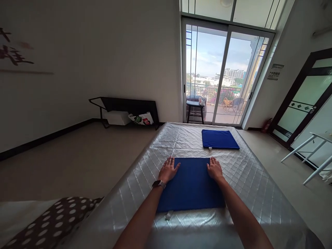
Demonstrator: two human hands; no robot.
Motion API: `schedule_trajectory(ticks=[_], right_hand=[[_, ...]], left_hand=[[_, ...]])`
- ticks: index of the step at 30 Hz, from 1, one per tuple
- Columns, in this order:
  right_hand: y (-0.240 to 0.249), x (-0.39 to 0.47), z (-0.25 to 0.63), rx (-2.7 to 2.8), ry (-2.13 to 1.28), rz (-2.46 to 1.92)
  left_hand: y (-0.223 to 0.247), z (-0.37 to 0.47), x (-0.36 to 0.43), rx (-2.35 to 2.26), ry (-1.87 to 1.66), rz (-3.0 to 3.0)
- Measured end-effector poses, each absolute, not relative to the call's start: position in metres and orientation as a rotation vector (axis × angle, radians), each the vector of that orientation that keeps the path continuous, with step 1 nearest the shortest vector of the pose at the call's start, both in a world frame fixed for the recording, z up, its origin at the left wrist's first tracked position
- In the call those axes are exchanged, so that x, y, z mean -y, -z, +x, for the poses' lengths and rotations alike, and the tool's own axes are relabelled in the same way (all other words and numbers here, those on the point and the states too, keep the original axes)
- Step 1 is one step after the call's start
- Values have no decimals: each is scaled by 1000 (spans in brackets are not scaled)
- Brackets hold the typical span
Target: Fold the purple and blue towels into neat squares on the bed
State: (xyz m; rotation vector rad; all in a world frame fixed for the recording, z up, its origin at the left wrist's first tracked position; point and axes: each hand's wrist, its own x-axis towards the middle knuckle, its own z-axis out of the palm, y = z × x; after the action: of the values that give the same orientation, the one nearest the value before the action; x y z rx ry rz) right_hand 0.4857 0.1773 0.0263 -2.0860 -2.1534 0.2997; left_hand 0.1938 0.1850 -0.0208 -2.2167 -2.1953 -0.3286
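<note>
A blue rectangular cloth (192, 190) lies flat on the silver quilted surface (249, 180), with a small pale tag at its near edge. My left hand (168, 170), with a watch on the wrist, rests flat on its far left corner, fingers stretched out. On the far right corner lies my right hand (215, 168), also flat, fingers extended and pointing away from me. Beyond them, a second blue cloth (220, 139) lies flat near the far edge, a small white tag at its near side. Neither hand touches this second cloth.
A brown polka-dot fabric (49, 223) is at the lower left. A black bench (129, 103) stands by the wall, with a white box (117, 118) under it. Sliding glass doors (223, 76) are ahead; a white-legged table (320, 138) stands right.
</note>
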Motion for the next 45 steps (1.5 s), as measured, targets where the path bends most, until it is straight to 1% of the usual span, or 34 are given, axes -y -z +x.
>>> schedule_trajectory(ticks=[6, 13, 15, 18, 21, 24, 27, 32, 35, 39, 45], right_hand=[[-23, -176, 486, 2138, -308, -2075], [-22, -174, 485, 2110, -316, -2063], [-21, -175, 485, 2100, -323, -2063], [-20, -176, 485, 2089, -329, -2065], [-19, -176, 485, 2089, -325, -2061], [-19, -175, 486, 2106, -318, -2050], [-20, -175, 487, 2110, -309, -2054], [-18, -176, 487, 2112, -306, -2065], [-19, -177, 486, 2110, -313, -2080], [-25, -174, 486, 2125, -287, -2071], [-27, -152, 489, 2170, -222, -1995]], left_hand=[[20, 191, -185, 2199, 294, -2243], [1, 201, -195, 2342, 224, -2164], [-4, 220, -200, 2322, 238, -2160], [-4, 266, -199, 2172, 291, -2268], [5, 316, -188, 1930, 354, -2464], [16, 340, -179, 1814, 375, -2561], [21, 319, -179, 1884, 370, -2510], [22, 228, -181, 2170, 349, -2241], [21, 190, -176, 2266, 329, -2143], [18, 183, -170, 2298, 296, -2155], [20, 189, -171, 2280, 348, -2132]])
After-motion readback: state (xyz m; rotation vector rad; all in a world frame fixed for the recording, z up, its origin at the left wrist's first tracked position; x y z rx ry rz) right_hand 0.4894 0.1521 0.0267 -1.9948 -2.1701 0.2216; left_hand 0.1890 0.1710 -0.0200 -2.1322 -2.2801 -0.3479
